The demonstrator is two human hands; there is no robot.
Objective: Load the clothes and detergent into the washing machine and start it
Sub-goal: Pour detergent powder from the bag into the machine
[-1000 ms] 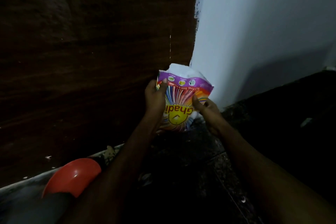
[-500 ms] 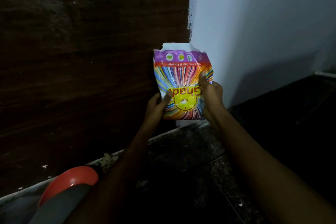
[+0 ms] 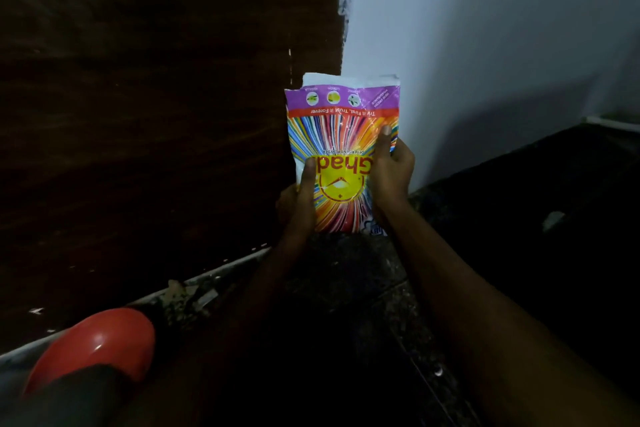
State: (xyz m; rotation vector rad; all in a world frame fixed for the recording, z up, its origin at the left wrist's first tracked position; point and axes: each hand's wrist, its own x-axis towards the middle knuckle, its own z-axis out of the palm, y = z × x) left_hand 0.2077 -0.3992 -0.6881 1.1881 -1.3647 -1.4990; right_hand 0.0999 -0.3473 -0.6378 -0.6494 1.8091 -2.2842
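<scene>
A colourful detergent powder packet (image 3: 341,135) with a purple band and a torn white top edge is held up, its print upside down, in front of the corner where a dark brown wall meets a white wall. My left hand (image 3: 299,198) grips its lower left side with the thumb on the front. On the packet's right edge, my right hand (image 3: 391,170) holds on with its thumb pressed over the striped print. No washing machine or clothes are in view.
A red rounded plastic object (image 3: 100,347) lies at the lower left, partly covered by a dark shape. Below is a dark speckled floor (image 3: 353,288). A pale skirting strip (image 3: 214,274) runs along the brown wall's base. The scene is dim.
Both hands have lifted the packet from near the floor and straightened it out. My left thumb has slid up onto its front, and the right hand has shifted to the right edge.
</scene>
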